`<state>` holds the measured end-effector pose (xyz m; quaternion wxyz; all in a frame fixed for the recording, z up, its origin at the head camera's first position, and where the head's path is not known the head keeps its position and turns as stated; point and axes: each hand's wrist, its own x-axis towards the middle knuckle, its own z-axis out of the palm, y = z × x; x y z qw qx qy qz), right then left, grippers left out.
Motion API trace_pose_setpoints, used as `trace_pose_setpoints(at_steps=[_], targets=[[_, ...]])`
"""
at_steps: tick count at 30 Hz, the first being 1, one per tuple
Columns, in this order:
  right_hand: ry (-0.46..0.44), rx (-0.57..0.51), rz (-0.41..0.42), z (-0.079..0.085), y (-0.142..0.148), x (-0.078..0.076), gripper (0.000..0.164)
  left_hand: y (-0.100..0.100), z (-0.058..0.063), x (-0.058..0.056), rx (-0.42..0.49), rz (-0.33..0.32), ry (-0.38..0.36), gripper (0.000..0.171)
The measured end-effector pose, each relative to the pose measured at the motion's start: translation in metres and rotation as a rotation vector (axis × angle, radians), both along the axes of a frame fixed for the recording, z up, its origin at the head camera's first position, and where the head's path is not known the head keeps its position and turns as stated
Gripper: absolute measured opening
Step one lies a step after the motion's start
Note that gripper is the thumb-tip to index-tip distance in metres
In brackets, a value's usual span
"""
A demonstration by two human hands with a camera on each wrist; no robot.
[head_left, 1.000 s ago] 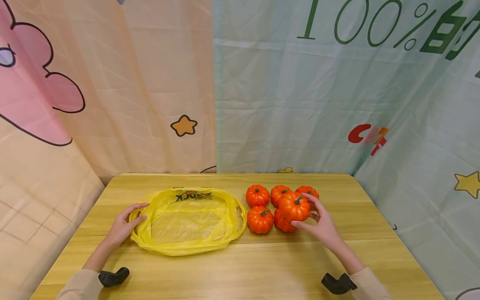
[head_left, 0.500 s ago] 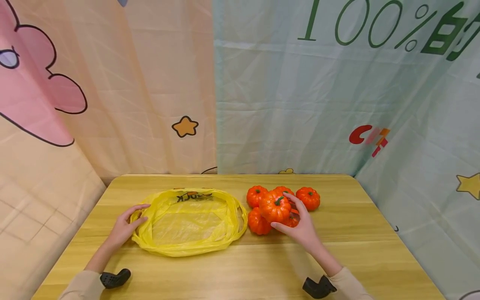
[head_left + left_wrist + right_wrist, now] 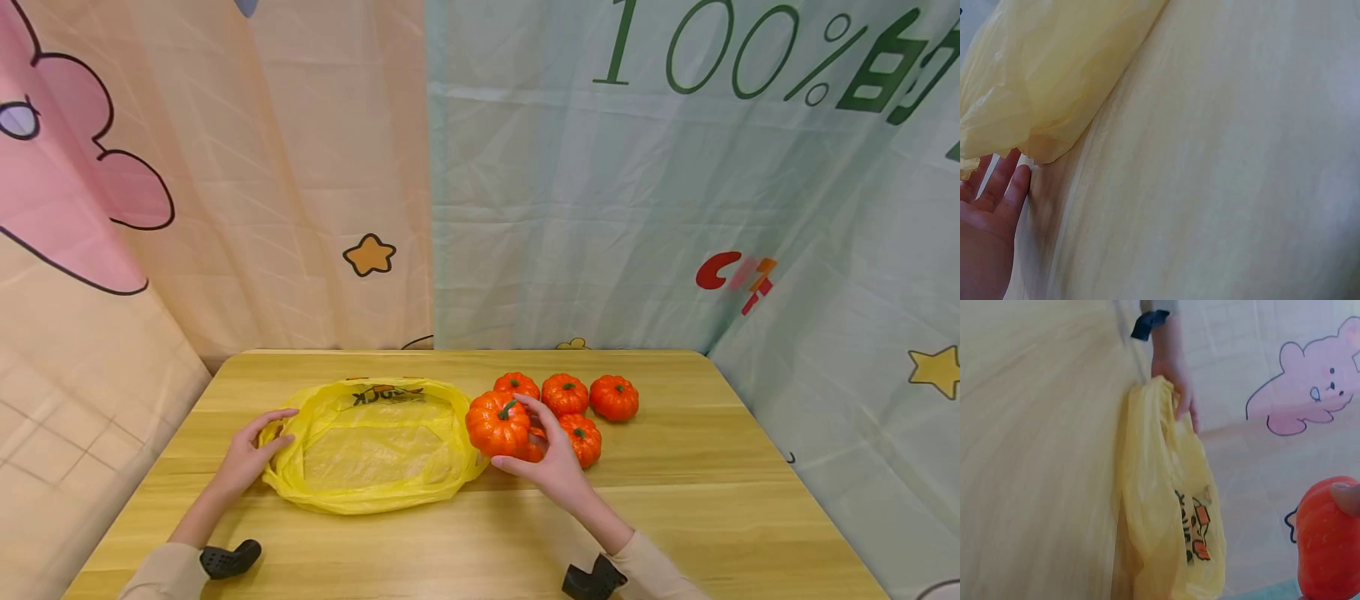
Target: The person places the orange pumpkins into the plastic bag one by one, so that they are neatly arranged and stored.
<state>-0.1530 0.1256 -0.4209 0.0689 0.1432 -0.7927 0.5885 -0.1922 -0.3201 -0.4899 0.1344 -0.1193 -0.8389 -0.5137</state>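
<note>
An orange-red toy pumpkin [image 3: 497, 423] with a green stem is held in my right hand [image 3: 551, 458], above the right rim of a yellow plastic bag. The bag [image 3: 375, 498] lies on the table with its mouth spread wide. My left hand [image 3: 251, 450] grips its left edge, thumb on the near side and fingers on the far side. In the left wrist view the bag [image 3: 1054, 75] partly hides those fingertips. Seen from the right wrist, the held pumpkin [image 3: 1332, 544] has one thumb pressed on it.
More pumpkins stand right of the bag: a far right pumpkin [image 3: 614, 398], a back middle pumpkin [image 3: 565, 393], a back left pumpkin [image 3: 516, 383] and a front pumpkin [image 3: 582, 439]. Another is mostly behind the right hand. Printed curtains [image 3: 570, 208] hang behind the wooden table [image 3: 675, 517].
My right hand has carried the pumpkin leftward over the others, from the right side of the group to the bag's right rim. The left hand and the bag have stayed put.
</note>
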Motion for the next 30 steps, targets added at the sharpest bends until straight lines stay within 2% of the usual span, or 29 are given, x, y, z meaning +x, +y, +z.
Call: trace_pose_setpoints(at_steps=[6, 13, 19, 30], targets=[[-0.07, -0.07, 0.054, -0.005, -0.026, 0.0, 0.078, 0.0, -0.001, -0.002, -0.004, 0.009, -0.003, 0.037], [-0.064, -0.086, 0.144, -0.018, -0.053, -0.004, 0.078, 0.0, -0.003, -0.002, -0.015, 0.018, -0.007, 0.038], [-0.067, -0.079, 0.163, -0.023, -0.073, -0.008, 0.075, 0.0, -0.004, -0.003, 0.002, -0.003, -0.005, 0.038], [-0.06, -0.077, 0.171, -0.021, -0.105, -0.02, 0.078, 0.0, -0.005, -0.003, 0.022, -0.012, -0.002, 0.038]])
